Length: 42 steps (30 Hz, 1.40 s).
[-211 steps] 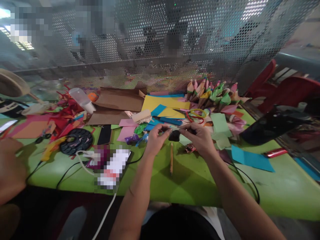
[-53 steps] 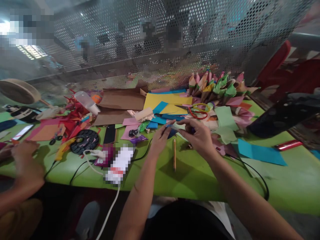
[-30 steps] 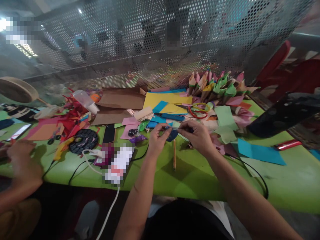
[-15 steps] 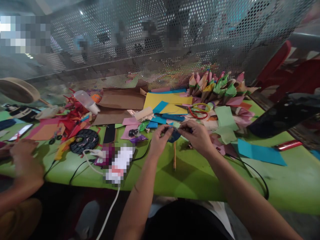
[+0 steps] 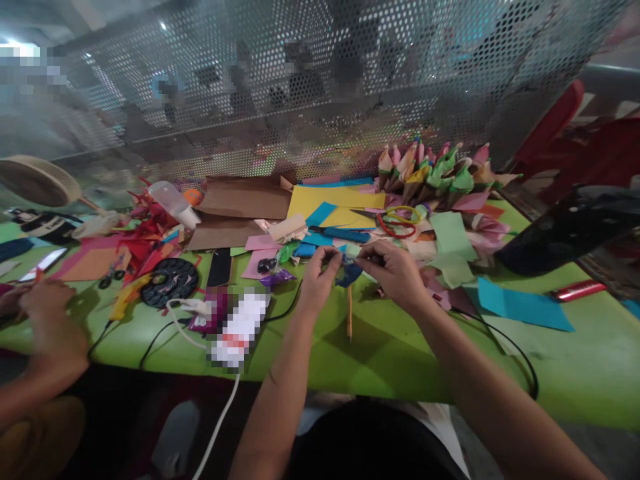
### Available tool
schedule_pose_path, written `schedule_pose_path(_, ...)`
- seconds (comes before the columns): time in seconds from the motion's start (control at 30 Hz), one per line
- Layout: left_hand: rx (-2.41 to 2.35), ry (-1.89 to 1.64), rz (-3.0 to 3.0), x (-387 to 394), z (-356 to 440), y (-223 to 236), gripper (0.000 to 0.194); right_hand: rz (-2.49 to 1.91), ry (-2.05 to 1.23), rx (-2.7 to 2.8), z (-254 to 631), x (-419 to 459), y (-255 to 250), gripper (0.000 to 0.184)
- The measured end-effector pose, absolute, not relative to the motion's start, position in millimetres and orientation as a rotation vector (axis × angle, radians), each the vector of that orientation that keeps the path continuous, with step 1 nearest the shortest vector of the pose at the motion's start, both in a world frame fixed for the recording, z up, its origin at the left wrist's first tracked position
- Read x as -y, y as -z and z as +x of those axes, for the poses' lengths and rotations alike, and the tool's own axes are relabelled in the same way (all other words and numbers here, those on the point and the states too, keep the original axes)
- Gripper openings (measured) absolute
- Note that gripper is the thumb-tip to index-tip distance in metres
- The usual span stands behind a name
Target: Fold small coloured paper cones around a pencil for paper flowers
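Observation:
In the head view, my left hand (image 5: 323, 275) and my right hand (image 5: 387, 270) face each other above the near part of the table. Thumb and forefinger of each pinch a small, crinkled dark blue piece (image 5: 351, 273) between them. Its exact kind is too small to make out. Just below it a thin wooden stick (image 5: 349, 317) points toward me, its upper end hidden behind the blue piece. Past my left fingers are small wrapped items, one purple (image 5: 278, 277), one green (image 5: 289, 252) and one black (image 5: 267, 265).
Red-handled scissors (image 5: 397, 227), a blue cutter (image 5: 345, 235), paper sheets and rolled paper cones (image 5: 440, 167) lie behind my hands. On the left are a power strip (image 5: 243, 327), a yellow glue gun (image 5: 129, 297) and another person's hand (image 5: 47, 300). A dark bottle (image 5: 560, 230) lies right.
The blue piece has changed shape between my fingertips and hangs a little looser. My hands have barely shifted. The other person's hand at the left has moved slightly.

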<state>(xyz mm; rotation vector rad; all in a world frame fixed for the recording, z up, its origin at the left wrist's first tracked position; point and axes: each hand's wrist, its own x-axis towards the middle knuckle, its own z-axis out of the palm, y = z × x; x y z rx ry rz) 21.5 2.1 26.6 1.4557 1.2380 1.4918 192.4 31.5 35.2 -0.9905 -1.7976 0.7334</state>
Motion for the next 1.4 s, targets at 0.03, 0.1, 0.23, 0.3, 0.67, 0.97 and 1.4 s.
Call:
schedule_pose_path(0.03, -1.227, -1.469, 1.443, -2.4, 21.0, -27.0, 0.044, -0.995, -0.730, 1.795, 192.7, -31.7, -34.7, 0.013)
schedule_pose_path(0.1, -1.213, -1.414, 1.444, -3.0, 19.8, -27.6, 0.046, -1.000, -0.722, 1.798, 193.3, -32.1, -33.5, 0.012)
schedule_pose_path(0.23, -1.231, -1.384, 1.519, -3.4, 18.8, -28.2, 0.039, -0.978, -0.705, 1.805, 193.5, -32.3, -31.2, 0.010)
schedule_pose_path(0.3, -1.262, -1.424, 1.545, -3.2, 19.0, -28.2, 0.035, -0.946, -0.706, 1.806, 193.2, -32.1, -30.6, 0.011)
schedule_pose_path(0.67, -1.264, -1.522, 1.652, -2.5, 23.9, -25.5, 0.029, -0.885, -0.706, 1.832, 190.5, -33.0, -30.2, 0.008)
schedule_pose_path(0.97, -1.276, -1.469, 1.438, -4.7, 12.8, -26.6, 0.053, -0.919, -0.686, 1.809, 191.6, -36.1, -28.6, 0.008)
schedule_pose_path(1.4, -1.259, -1.427, 1.476, -8.7, 12.6, -22.2, 0.029, -0.943, -0.623, 1.745, 190.9, -32.0, -31.8, 0.012)
